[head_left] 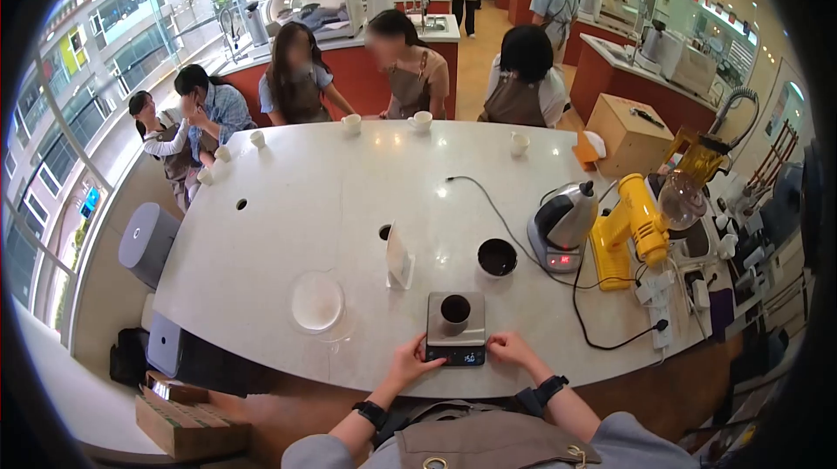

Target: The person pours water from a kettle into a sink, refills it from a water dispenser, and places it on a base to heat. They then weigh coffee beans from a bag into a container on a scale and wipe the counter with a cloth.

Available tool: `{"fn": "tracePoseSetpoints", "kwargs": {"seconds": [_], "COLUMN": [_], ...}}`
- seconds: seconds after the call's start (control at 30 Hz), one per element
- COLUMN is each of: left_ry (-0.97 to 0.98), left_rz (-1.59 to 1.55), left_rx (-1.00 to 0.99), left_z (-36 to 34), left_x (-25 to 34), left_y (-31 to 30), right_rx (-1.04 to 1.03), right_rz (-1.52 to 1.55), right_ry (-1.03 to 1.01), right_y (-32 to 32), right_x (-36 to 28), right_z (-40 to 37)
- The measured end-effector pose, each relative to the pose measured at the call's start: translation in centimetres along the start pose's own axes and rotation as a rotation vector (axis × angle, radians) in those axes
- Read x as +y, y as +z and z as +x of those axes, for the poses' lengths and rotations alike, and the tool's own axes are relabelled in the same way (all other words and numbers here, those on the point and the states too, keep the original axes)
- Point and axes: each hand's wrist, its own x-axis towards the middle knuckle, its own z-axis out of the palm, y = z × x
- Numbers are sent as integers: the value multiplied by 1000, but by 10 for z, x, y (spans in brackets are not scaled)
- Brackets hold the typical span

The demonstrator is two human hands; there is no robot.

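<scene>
Both hands lie at the near edge: the left hand [410,364] has its fingertips on the front-left corner of the scale [475,329], and the right hand [511,350] touches the front-right corner. Each grip is released, with fingers loosely spread against the scale's edge and nothing clasped. A black band sits on each wrist.

Biggest of all is the pale rounded surface [331,199], with several people in aprons gathered along its far side. To the right stands a yellow grinder [632,225], and just beside it a steel kettle [565,220] on its base, with a cable trailing across the surface. The scale sits between the hands, display lit. Left of it is a clear glass dish [317,302], and behind it an upright white filter holder [398,258] and a dark bowl [497,256]. Smallest, the cup [455,309] with dark contents stands on the scale's platform.
</scene>
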Motion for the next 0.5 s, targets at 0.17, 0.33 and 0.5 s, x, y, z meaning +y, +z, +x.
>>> {"fn": "tracePoseSetpoints", "kwargs": {"seconds": [0.17,0.33,0.5], "left_ry": [12,14,44], "left_rz": [133,219,309], "left_rx": [-259,-239,-174], "left_z": [8,2,-2], "left_x": [-6,-3,3], "left_y": [-15,-16,-12], "right_rx": [-133,-149,-34], "right_rz": [60,44,-223], "right_ry": [89,-6,-93], "right_y": [0,2,4], "right_x": [4,6,-19], "right_z": [-4,4,-12]}}
